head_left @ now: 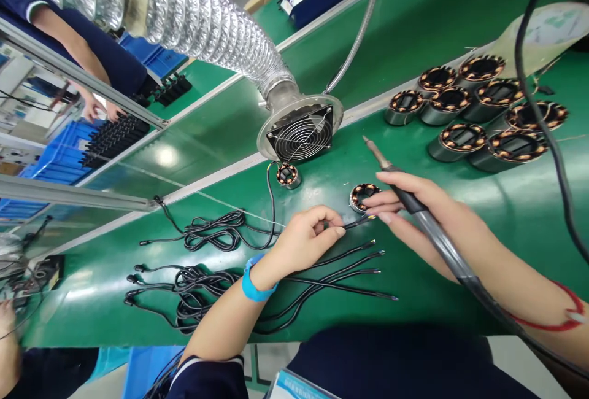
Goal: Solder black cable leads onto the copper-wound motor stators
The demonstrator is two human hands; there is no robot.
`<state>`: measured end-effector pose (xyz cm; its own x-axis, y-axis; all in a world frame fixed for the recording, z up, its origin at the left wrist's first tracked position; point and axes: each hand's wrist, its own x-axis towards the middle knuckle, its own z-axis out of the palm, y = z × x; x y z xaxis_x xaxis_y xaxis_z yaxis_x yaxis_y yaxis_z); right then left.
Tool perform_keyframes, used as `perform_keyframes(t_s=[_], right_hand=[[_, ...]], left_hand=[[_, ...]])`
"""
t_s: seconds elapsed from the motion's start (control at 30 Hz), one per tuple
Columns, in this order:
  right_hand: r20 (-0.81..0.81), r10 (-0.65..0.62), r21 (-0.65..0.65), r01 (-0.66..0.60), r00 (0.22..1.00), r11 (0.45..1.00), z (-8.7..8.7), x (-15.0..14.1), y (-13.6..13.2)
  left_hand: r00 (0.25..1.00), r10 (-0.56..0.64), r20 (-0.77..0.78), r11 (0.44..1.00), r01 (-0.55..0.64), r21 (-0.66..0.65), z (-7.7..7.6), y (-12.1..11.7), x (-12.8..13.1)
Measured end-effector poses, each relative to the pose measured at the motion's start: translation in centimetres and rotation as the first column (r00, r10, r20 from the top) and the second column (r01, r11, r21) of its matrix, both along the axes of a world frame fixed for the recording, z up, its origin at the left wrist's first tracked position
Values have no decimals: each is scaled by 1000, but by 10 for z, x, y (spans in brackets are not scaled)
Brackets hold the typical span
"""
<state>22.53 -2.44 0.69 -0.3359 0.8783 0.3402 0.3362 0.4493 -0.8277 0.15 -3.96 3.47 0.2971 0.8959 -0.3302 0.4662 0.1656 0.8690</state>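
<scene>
My left hand [311,236] pinches a black power cable [355,223] close to its stripped end, where small coloured wires show. In my right hand [427,215] lies a soldering iron [414,202], its bare tip pointing up and away to the left. The right fingertips reach to the cable's wire end and beside a small motor stator [359,196] with copper windings, partly hidden by those fingers. Another stator [288,175], with a cable running to it, sits under the fan. Several coiled black cables [197,291] lie left of and beneath my left forearm.
A fume extractor fan [304,134] on a silver flexible duct [221,24] hangs over the bench [322,313]. Several stators [455,138] stand at the back right. A black cord [547,123] dangles at right. Across the divider, a co-worker's hands [99,109] are near black parts.
</scene>
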Motion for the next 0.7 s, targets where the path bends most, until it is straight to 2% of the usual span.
perform_keyframes(t_s=[0.13, 0.27, 0.37, 0.53, 0.7], right_hand=[[-147, 11, -69, -22, 989, 997, 12, -11, -9], [-263, -10, -201, -44, 965, 979, 14, -16, -10], [-303, -47, -274, -40, 952, 961, 11, -18, -9], [-324, -106, -318, -3, 940, 948, 10, -23, -8], [-420, -110, -443, -98, 901, 891, 10, -28, -5]], left_hand=[[992, 78, 98, 995, -72, -64, 5, -2, 0], [982, 109, 157, 992, -97, -83, 3, -3, 1], [971, 140, 192, 989, -127, -75, -1, -4, 1], [954, 170, 246, 985, -158, -70, -7, -5, 2], [831, 269, 487, 963, -225, -149, -10, 1, 9]])
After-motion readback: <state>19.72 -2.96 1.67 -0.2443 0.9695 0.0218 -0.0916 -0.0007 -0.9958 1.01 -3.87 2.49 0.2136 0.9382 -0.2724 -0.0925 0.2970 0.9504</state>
